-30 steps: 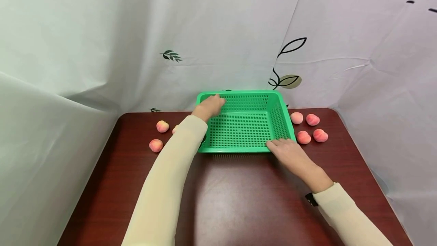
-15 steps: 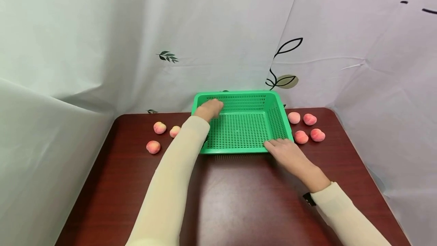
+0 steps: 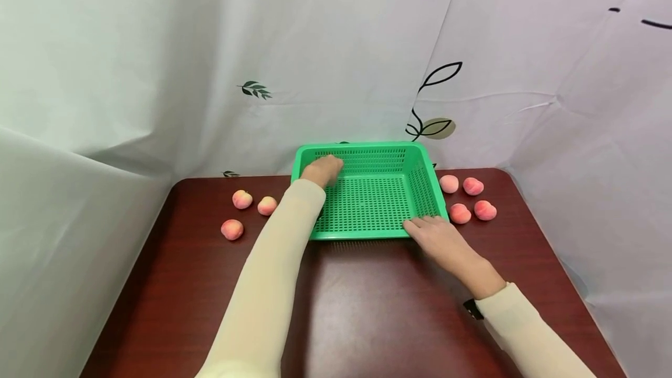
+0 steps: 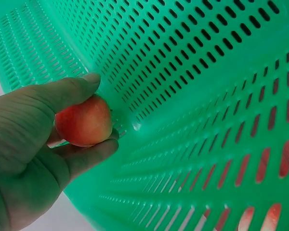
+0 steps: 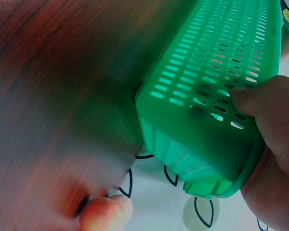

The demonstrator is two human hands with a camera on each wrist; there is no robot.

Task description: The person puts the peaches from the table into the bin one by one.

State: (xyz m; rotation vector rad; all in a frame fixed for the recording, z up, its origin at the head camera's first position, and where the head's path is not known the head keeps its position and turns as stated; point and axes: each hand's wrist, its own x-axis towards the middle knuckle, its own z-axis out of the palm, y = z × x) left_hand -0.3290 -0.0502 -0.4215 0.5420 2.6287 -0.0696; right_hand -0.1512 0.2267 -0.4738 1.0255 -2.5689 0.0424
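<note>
A green perforated plastic basket (image 3: 367,206) stands at the table's far edge. Inside its far left corner, my left hand (image 3: 324,169) grips a red-and-yellow peach (image 4: 86,121) between thumb and fingers, as the left wrist view shows; in the head view the hand hides this fruit. At the near right corner, my right hand (image 3: 431,235) holds the basket's rim, thumb pressed on the outer slotted wall (image 5: 183,82) and fingers over the edge. The basket's floor shows no other fruit in the head view.
Three peaches (image 3: 242,199) lie on the dark red wooden table (image 3: 173,290) left of the basket. Several more peaches (image 3: 485,210) sit close by its right side. A pale sheet with leaf prints (image 3: 336,63) hangs right behind the table.
My left hand has lowered slightly within the basket's left end. The right hand keeps its hold on the near right corner. The whole head view has shifted a little.
</note>
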